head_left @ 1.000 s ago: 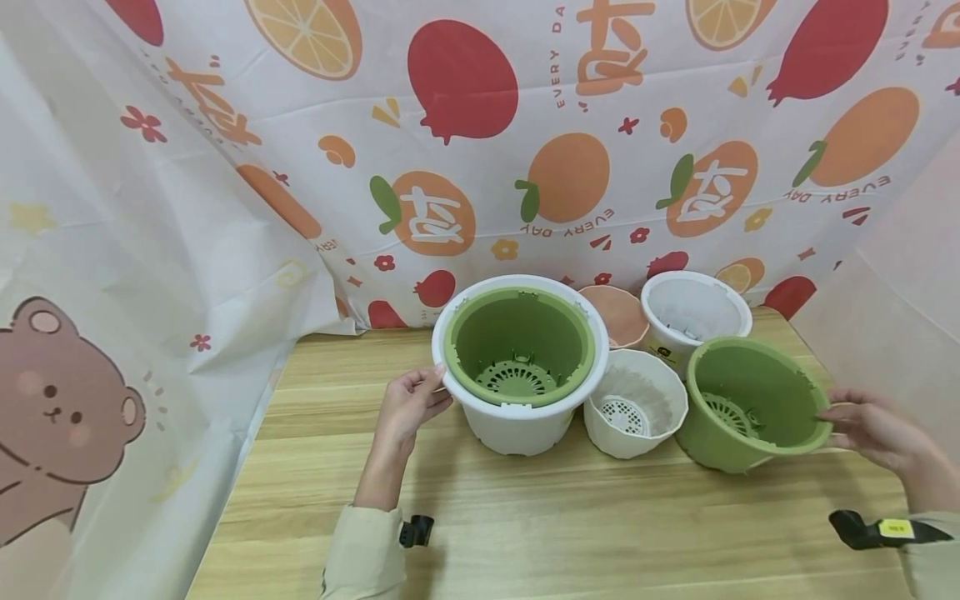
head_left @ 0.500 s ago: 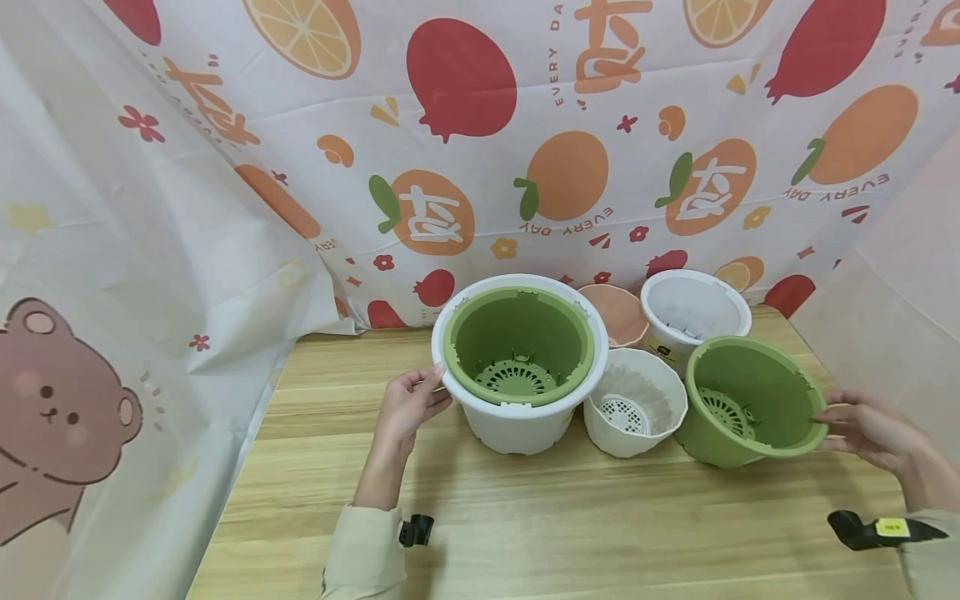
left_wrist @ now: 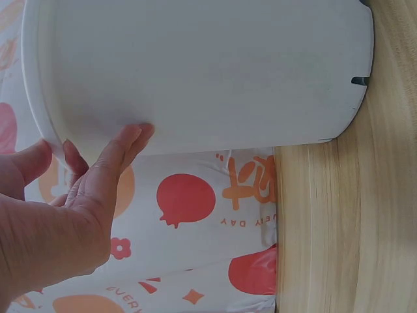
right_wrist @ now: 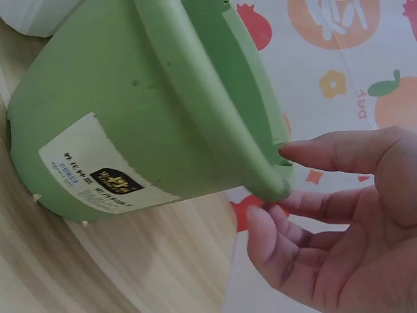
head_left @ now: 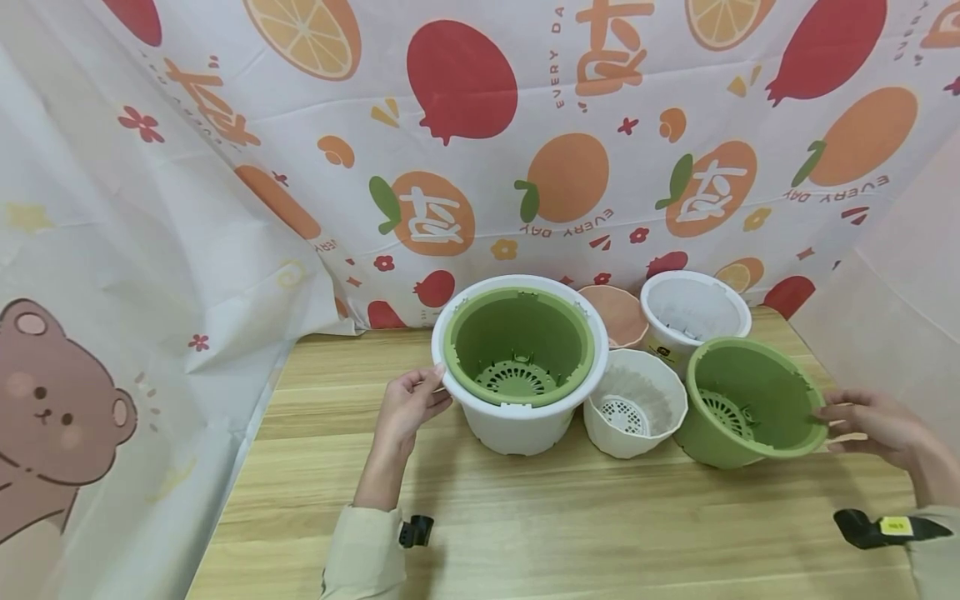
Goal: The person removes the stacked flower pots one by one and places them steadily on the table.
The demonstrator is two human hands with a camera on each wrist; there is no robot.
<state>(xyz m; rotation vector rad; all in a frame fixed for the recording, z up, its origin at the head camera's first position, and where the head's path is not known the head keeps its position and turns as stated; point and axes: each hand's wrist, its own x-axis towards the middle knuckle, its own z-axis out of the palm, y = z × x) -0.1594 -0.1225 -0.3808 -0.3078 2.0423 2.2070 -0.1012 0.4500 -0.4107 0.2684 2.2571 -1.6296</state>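
Note:
My left hand [head_left: 408, 404] pinches the rim of a large white flower pot [head_left: 517, 429], thumb on the rim and fingers beneath it. Inside that pot sits a green flower pot [head_left: 525, 333] with a slotted bottom. In the left wrist view, the fingertips touch the white wall [left_wrist: 215, 72] below the rim. My right hand [head_left: 873, 425] is at the right rim of another green flower pot [head_left: 720, 446]. In the right wrist view, the thumb touches that rim [right_wrist: 215, 104] from inside, the index finger is beneath it, and the other fingers are loosely curled. A label [right_wrist: 104, 173] shows on its side.
Between the two big pots stands a small cream pot [head_left: 637, 400] with a faceted wall. Behind it are a pink pot [head_left: 615, 315] and a white pot [head_left: 697, 308]. The wooden table [head_left: 525, 525] meets a fruit-print cloth [head_left: 487, 192] at the back.
The right green pot has come down slightly. My right hand has since shifted a little to the right, its fingers spreading apart. My left hand and the nested pots stay in place.

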